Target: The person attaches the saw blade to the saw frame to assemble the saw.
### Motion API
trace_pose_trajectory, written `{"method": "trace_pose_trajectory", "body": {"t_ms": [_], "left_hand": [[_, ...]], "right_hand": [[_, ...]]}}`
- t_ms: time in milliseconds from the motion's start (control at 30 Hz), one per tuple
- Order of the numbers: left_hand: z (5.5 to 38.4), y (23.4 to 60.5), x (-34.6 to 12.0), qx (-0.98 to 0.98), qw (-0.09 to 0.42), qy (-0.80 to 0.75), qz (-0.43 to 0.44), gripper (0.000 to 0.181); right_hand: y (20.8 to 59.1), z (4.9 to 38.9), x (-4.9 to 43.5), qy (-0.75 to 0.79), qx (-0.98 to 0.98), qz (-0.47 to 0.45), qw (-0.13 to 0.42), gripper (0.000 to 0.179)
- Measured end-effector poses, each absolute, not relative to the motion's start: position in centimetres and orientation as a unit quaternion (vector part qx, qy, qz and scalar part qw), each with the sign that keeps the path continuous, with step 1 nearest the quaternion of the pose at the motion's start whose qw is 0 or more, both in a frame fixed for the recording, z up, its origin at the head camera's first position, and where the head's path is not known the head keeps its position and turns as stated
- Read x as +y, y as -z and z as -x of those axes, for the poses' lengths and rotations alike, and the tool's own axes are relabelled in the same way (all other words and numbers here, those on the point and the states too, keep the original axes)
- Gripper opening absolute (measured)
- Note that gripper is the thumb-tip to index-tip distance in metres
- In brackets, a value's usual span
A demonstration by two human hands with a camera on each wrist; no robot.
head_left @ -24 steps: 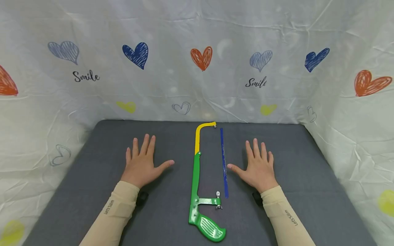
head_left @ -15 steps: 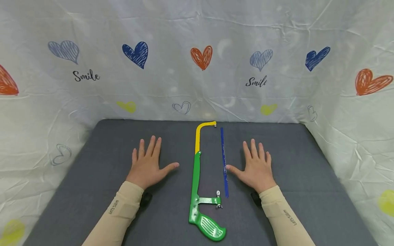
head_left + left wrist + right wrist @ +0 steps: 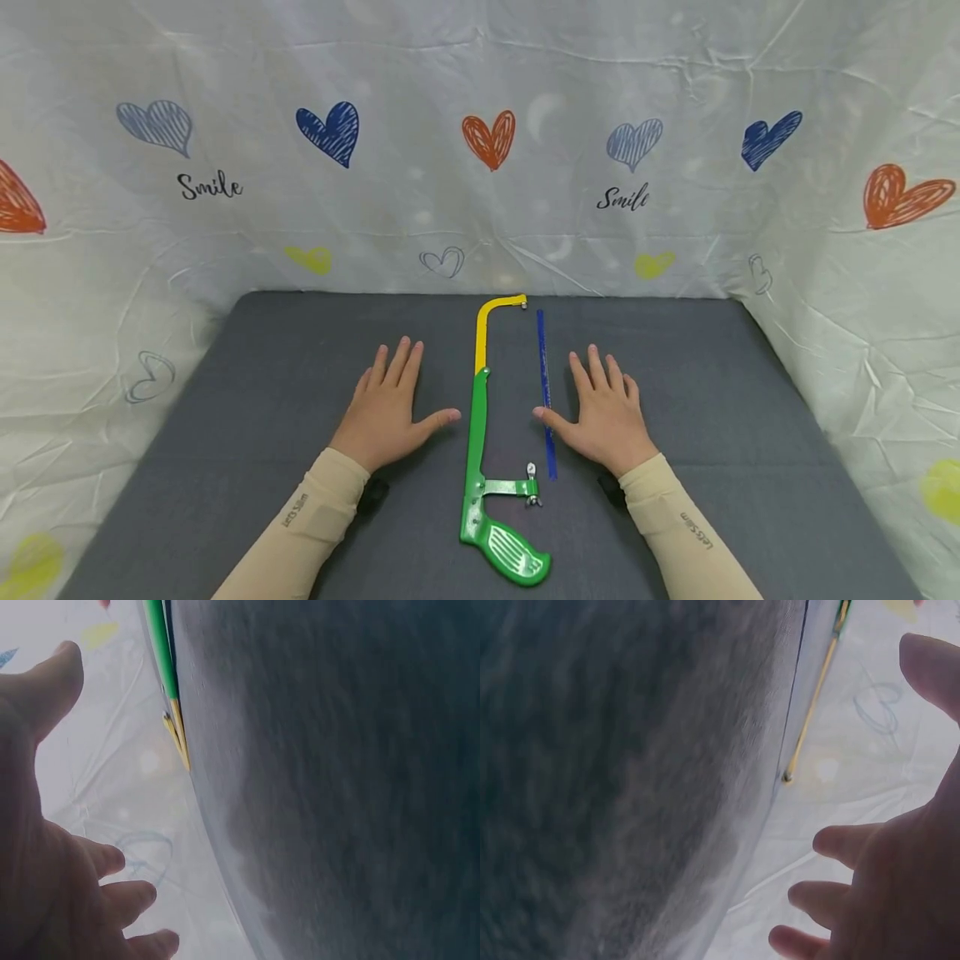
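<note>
A hacksaw frame (image 3: 477, 442) with a green handle and a yellow front arm lies on the dark table, its handle toward the person. Just right of it lies a narrow blue hacksaw blade (image 3: 543, 358), apart from the frame. My left hand (image 3: 386, 421) hovers left of the frame, fingers spread, thumb pointing at the green part. Over on the right, my right hand (image 3: 607, 421) is spread palm down, and its thumb crosses above the blade in the head view. Both hands hold nothing. In the left wrist view the frame (image 3: 161, 652) shows edge-on beyond the thumb.
The dark grey table (image 3: 720, 517) spreads around the tools. A white sheet (image 3: 405, 200) printed with hearts and "Smile" hangs behind it and along both sides. A small clamp with a wing nut (image 3: 533, 492) sits on the frame's lower arm.
Both hands have moved inward: the left one rightward toward the frame, the right one leftward until its thumb overlaps the blade. The frame and blade have stayed put.
</note>
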State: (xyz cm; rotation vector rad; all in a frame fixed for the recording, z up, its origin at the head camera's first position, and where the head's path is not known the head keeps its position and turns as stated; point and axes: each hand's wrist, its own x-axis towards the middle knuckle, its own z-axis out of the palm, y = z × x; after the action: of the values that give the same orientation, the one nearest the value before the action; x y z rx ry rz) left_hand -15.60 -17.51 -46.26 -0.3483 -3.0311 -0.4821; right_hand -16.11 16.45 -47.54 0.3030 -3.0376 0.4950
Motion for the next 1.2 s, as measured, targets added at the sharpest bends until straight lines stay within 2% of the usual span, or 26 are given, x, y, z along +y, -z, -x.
{"method": "trace_pose_trajectory", "body": {"t_ms": [133, 367, 567, 733, 967, 1133, 1200], "left_hand": [[15.2, 46.2, -16.5, -0.977, 0.019, 0.176, 0.123, 0.115], [14.2, 45.5, -14.8, -0.959, -0.027, 0.248, 0.131, 0.107], [13.5, 44.9, -13.7, -0.939, -0.072, 0.313, 0.123, 0.100], [13.5, 45.2, -12.8, -0.939, -0.073, 0.320, 0.100, 0.096], [13.8, 45.5, -11.3, -0.933, -0.076, 0.346, 0.066, 0.091], [13.9, 45.7, -10.5, -0.930, -0.080, 0.355, 0.052, 0.085], [14.0, 45.7, -10.3, -0.930, -0.081, 0.354, 0.050, 0.082]], "right_hand": [[47.5, 16.0, 15.9, -0.172, -0.979, -0.108, 0.013, 0.105], [47.6, 15.8, 14.9, -0.173, -0.977, -0.122, -0.003, 0.099], [47.3, 15.1, 13.7, -0.186, -0.972, -0.141, 0.007, 0.088], [46.8, 14.5, 13.0, -0.201, -0.969, -0.145, 0.017, 0.077], [45.8, 14.6, 12.6, -0.229, -0.969, -0.096, 0.002, 0.065], [45.5, 14.8, 12.0, -0.244, -0.969, -0.042, -0.014, 0.044], [45.4, 14.8, 11.7, -0.245, -0.969, -0.017, -0.022, 0.045]]}}
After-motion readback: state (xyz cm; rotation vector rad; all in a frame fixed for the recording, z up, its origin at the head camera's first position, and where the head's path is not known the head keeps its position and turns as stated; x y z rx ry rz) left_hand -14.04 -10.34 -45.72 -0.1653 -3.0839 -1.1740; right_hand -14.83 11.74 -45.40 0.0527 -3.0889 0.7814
